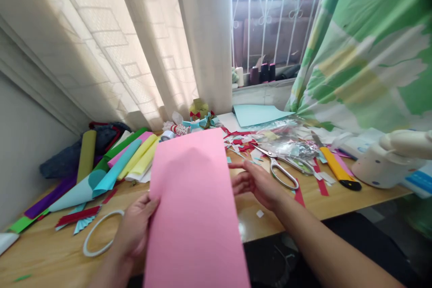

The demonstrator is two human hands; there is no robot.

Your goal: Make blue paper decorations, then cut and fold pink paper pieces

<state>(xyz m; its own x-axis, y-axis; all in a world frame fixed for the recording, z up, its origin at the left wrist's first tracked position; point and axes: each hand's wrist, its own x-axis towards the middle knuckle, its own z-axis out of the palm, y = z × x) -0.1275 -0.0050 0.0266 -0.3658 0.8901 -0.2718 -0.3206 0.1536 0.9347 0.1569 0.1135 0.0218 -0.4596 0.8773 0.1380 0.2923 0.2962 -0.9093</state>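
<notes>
A large sheet of pink paper [194, 202] is held up in front of me, tall and a little tilted, over the table's front edge. My left hand [135, 225] grips its left edge, thumb on the front and the other fingers behind. Beside the right edge is my right hand [254, 184], its fingers stretched and apart, the tips close to the paper. Whether they touch it I cannot tell. Scissors [283, 175] lie just beyond my right hand, and a white ring-shaped roll [88, 238] lies left of my left hand.
Colored paper rolls [116, 166] and folded red paper [77, 217] lie on the left of the wooden table [60, 252]. Paper scraps [243, 141], crumpled clear plastic [286, 137], a yellow utility knife [337, 166] and a white spotted container [378, 166] are on the right. Curtains hang behind.
</notes>
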